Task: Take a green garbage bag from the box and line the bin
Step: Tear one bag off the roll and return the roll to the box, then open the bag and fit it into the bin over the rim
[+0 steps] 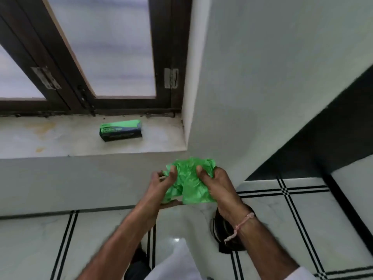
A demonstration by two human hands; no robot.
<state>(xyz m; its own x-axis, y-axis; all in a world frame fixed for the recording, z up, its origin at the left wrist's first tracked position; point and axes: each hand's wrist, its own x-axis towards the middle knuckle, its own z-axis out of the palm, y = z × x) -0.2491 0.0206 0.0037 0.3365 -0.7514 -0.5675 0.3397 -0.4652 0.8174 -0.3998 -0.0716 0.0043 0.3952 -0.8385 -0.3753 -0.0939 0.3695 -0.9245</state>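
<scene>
A crumpled green garbage bag (188, 182) is held between both hands in front of me, below the window sill. My left hand (161, 183) pinches its left side with the thumb on top. My right hand (215, 184) grips its right side, thumb pressed into the plastic. The green and black box (120, 130) lies on its side on the marble sill, apart from my hands. A dark round bin (226, 233) stands on the floor under my right wrist and is mostly hidden by my forearm.
A dark-framed window (101, 57) rises above the sill (60, 142). A white wall corner (189, 77) juts out on the right. The floor (302, 209) is white tile with black stripes, and a black skirting runs along the right wall.
</scene>
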